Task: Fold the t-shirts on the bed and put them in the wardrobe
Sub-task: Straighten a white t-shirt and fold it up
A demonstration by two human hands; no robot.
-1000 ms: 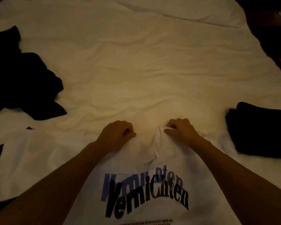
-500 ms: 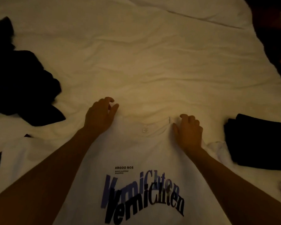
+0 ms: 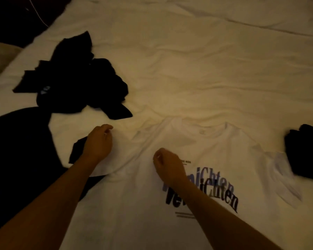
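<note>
Rumpled white bedsheet (image 3: 197,73) carries a printed white t-shirt (image 3: 126,204), collar pointing away; left hand (image 3: 98,143) pinches its sleeve; right hand (image 3: 167,166) pinches its chest.

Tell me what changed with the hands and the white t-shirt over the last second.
Both hands left the collar of the white t-shirt and moved leftward: the left hand now sits out by the left sleeve, the right hand on the chest beside the print. Whether either pinches cloth is unclear. The shirt, bunched a second ago, now lies flat, print up. The black clothes pile and the folded black stack stayed put.
</note>
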